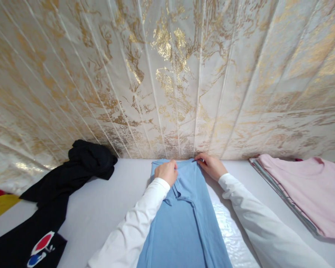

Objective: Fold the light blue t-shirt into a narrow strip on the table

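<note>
A light blue shirt (175, 234) lies lengthwise before me, its sides turned inward and its collar end at the far edge of the table. My left hand (166, 172) is closed in a pinch on the shirt's cloth near the collar. At the far right corner of the shirt, my right hand (211, 166) pinches the edge of the fabric between thumb and finger. Part of a shiny, clear-looking sheet (226, 227) shows under the shirt's right side.
Folded shirts lie stacked at the right, a pink shirt (304, 190) on top. Black clothing (53, 193) is heaped at the left, near something yellow (2, 205). A gold-patterned curtain (173, 74) hangs along the back edge of the white table (100, 212).
</note>
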Motion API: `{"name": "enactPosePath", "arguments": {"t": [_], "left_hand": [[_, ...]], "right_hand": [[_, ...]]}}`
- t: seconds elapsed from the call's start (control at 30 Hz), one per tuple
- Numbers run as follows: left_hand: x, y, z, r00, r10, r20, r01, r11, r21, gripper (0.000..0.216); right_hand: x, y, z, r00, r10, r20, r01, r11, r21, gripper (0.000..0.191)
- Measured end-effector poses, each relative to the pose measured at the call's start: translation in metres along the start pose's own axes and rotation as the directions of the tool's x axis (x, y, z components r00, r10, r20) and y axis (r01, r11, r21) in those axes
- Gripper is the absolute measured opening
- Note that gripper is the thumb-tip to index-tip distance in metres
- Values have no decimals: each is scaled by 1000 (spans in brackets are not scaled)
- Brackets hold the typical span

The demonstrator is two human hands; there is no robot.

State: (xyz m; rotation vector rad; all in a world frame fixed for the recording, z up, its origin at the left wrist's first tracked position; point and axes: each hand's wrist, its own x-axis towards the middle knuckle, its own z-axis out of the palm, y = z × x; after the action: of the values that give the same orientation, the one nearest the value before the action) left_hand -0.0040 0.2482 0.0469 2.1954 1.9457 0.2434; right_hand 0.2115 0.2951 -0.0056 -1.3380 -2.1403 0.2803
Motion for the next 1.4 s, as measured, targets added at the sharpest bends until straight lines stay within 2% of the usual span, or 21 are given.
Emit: {"name": "enactPosePath", "arguments": {"t": [0.27,0.37,0.6,0.73,0.83,0.9,0.97,1.03,1.2,1.4], "left_hand": [[-3,5,-20,998,27,-52,-32,993,-111,16],[-6,7,-23,999,35,-16,-38,986,-165,16],[1,-8,-7,996,-45,81,54,993,-109,12],[7,-13,-3,994,-24,108,33,996,-80,24],[8,-13,-3,994,2,110,5,998,-59,25],[7,-12,-3,994,20,112,-15,999,-45,24],[5,-12,-3,993,39,114,-35,999,-33,24],[4,-12,-3,992,58,112,-55,998,-25,24],[5,-16,-2,990,91,106,-90,996,-7,24],[3,-13,-3,989,102,107,-106,994,32,21]], "right_hand": [[-3,0,5,1000,-2,-11,1,997,-74,11],[-4,-2,4,999,-36,-8,36,998,-56,14],[-5,-19,2,991,-122,-46,121,992,-30,22],[-20,-53,-5,987,-147,-68,145,989,-27,16],[-42,-90,-9,970,-231,75,231,973,13,5],[-56,-110,-7,942,-264,209,266,964,22,16],[-65,-122,-2,941,-236,242,250,968,-28,16],[-69,-124,2,953,-211,217,226,973,-47,15],[-68,-118,3,963,-235,130,220,968,119,18],[-70,-118,-2,941,-283,187,246,949,196,8]]}}
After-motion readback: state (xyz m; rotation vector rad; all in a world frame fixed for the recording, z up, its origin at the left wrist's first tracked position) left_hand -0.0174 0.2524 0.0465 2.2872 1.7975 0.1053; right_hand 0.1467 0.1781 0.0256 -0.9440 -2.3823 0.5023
